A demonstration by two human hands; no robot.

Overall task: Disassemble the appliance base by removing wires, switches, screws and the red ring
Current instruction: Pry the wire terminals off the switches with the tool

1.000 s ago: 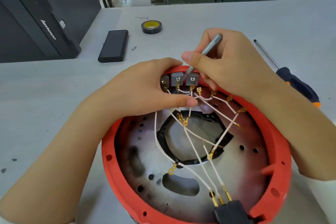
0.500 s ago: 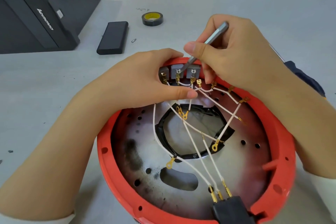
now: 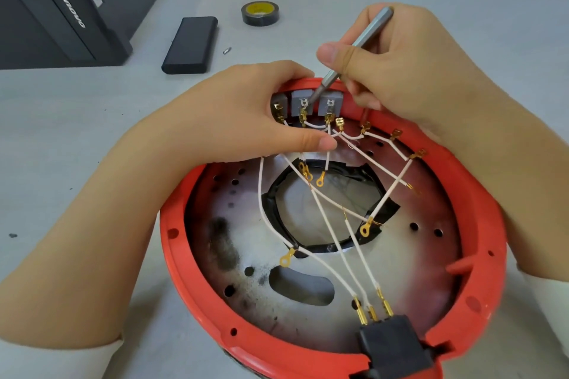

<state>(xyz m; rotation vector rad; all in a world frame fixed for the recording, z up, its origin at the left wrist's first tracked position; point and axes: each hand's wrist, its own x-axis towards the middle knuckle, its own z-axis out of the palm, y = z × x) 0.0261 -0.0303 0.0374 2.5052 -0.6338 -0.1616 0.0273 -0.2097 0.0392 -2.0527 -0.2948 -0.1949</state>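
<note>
The appliance base lies upside down on the table, a scorched metal plate (image 3: 397, 258) framed by the red ring (image 3: 486, 224). Several white wires (image 3: 326, 224) with gold terminals cross the plate from a black socket (image 3: 394, 344) at the near rim to the grey switches (image 3: 300, 101) at the far rim. My left hand (image 3: 246, 114) grips the far rim beside the switches, thumb lying across the wires. My right hand (image 3: 400, 71) holds a thin grey screwdriver (image 3: 354, 49), tip set between two switches.
A black tape roll (image 3: 260, 13), a flat black case (image 3: 191, 44) and a small loose bit (image 3: 227, 50) lie on the grey table beyond the base. A black computer tower (image 3: 61, 9) stands at the far left.
The view has shifted and the base sits lower in frame. Both hands keep their hold; the screwdriver tip stays at the switches. The orange-handled screwdriver on the right is now hidden.
</note>
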